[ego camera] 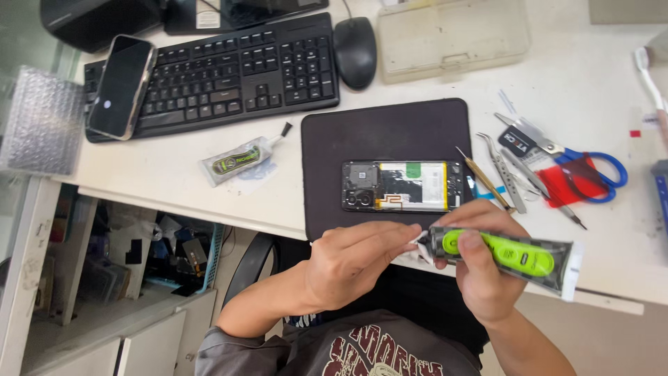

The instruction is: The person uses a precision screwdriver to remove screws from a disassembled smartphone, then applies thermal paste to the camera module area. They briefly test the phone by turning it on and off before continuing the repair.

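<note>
We are gripping a green-labelled glue tube (511,256) in our right hand (480,268); our left hand (355,261) is pinching its nozzle; opened phone (402,186) at twelve o'clock.

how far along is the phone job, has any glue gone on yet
Done: the opened black smartphone lies back-off on the dark rectangular mat, battery exposed. In hand: the right hand grips a clear glue tube with a green label while the left hand works at its nozzle with a white scrap. Left: no glue is visible on the phone, and no back cover is in sight.
</note>
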